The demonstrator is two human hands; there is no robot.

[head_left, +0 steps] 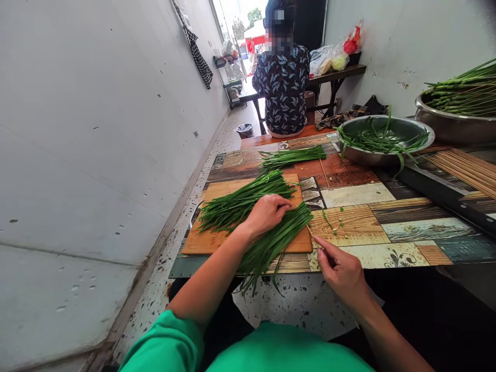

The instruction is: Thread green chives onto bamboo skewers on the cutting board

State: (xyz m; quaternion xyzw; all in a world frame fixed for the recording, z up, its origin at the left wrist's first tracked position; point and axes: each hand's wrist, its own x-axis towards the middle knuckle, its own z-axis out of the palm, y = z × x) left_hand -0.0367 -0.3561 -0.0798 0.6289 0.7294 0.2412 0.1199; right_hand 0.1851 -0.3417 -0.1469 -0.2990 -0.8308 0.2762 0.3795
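My right hand [341,271] pinches a thin bamboo skewer [309,231], which points up and left into the stem ends of a near bunch of garlic chives [279,235]. My left hand [267,211] lies over these chives, its fingers closed at their stem ends; the fingertips are partly hidden. The near bunch hangs past the table's front edge. Behind it, a larger pile of garlic chives [240,201] rests on the wooden cutting board [215,243]. Further back, a row of chives [294,156] lies on the table with a skewer [324,173] sticking out.
At right stand a metal bowl of loose chives [349,151] and a larger pot [453,126] of greens. A large black-handled knife [445,194] lies near bare skewers [468,168]. Chive scraps [339,225] dot the patterned table [349,196]. A person [282,88] sits beyond.
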